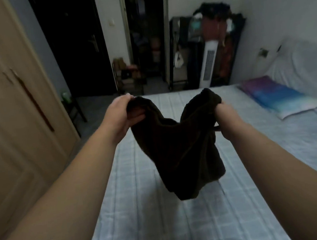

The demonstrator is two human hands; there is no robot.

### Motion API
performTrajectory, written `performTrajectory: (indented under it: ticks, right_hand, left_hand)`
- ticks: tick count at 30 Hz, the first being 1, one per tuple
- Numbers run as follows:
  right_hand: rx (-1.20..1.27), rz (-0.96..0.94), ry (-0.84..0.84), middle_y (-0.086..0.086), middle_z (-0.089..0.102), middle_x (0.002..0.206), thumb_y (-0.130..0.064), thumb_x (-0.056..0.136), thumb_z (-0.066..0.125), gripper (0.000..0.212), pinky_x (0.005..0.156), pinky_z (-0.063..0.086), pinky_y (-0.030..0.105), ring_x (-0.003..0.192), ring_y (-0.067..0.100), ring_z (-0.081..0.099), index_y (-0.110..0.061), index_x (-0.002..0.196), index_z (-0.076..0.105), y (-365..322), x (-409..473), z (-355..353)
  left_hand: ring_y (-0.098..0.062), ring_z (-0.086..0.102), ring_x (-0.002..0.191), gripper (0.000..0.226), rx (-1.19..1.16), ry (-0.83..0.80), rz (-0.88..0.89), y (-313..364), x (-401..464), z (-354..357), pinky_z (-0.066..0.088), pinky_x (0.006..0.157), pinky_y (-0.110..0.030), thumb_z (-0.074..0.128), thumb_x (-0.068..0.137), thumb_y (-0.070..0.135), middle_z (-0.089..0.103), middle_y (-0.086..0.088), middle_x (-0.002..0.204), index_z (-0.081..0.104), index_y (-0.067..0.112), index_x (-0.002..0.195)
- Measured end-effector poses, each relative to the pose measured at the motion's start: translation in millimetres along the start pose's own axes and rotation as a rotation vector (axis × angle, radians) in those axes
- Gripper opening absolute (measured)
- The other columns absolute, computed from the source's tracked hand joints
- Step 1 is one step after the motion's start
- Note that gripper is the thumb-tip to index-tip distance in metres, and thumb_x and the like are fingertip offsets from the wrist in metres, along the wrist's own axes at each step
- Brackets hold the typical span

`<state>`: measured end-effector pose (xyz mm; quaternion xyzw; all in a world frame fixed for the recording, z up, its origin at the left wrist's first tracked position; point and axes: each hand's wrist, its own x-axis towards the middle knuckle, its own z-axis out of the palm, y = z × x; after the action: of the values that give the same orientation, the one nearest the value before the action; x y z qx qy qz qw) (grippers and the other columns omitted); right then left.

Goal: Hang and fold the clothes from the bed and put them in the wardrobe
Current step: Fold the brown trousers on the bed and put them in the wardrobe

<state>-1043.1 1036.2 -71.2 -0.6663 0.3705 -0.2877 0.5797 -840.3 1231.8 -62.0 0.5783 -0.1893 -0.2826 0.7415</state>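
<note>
Head view: both hands, left hand [122,115] and right hand [228,120], outstretched, gripping dark garment [179,149] above bed [145,211].

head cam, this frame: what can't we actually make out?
- Dark garment, head view: bunched and dim, so its type is unreadable.
- Left hand and right hand: cloth covers the fingertips at each grip.
- Wardrobe: doors shut, cut by the left edge; the inside is hidden.
- Doorway: too dark and blurred to tell the contents.
</note>
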Motion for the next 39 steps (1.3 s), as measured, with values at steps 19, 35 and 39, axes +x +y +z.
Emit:
performTrajectory:
  ticks: [19,35,39]
  right_hand:
    - [-0.253,-0.372,-0.079,0.009,0.066,0.102,0.005,0.084,0.061,0.03,0.079,0.052,0.04,0.099,0.031,0.063,-0.015,0.106,0.064,-128,17,-114]
    - [-0.042,-0.441,-0.221,0.007,0.075,0.103,-0.033,0.095,0.066,0.021,0.078,0.057,0.037,0.095,0.027,0.072,-0.017,0.109,0.069,-141,34,-150]
    - [0.102,-0.561,-0.062,0.004,0.075,0.102,-0.027,0.093,0.07,0.018,0.082,0.059,0.043,0.097,0.027,0.072,-0.021,0.11,0.073,-169,50,-152]
  left_hand:
    - [-0.019,0.065,0.093,0.007,1.013,0.48,0.439,134,-34,20,0.054,0.085,-0.04,0.065,0.09,0.049,0.07,0.012,0.095,0.069,0.045,0.094]
    - [-0.016,0.06,0.086,0.012,0.948,0.497,0.732,167,-21,67,0.047,0.076,-0.038,0.057,0.097,0.043,0.063,0.013,0.087,0.061,0.033,0.096]
    - [-0.017,0.061,0.086,0.016,0.975,0.441,0.812,204,-27,83,0.052,0.08,-0.042,0.057,0.098,0.042,0.064,0.008,0.089,0.062,0.027,0.1]
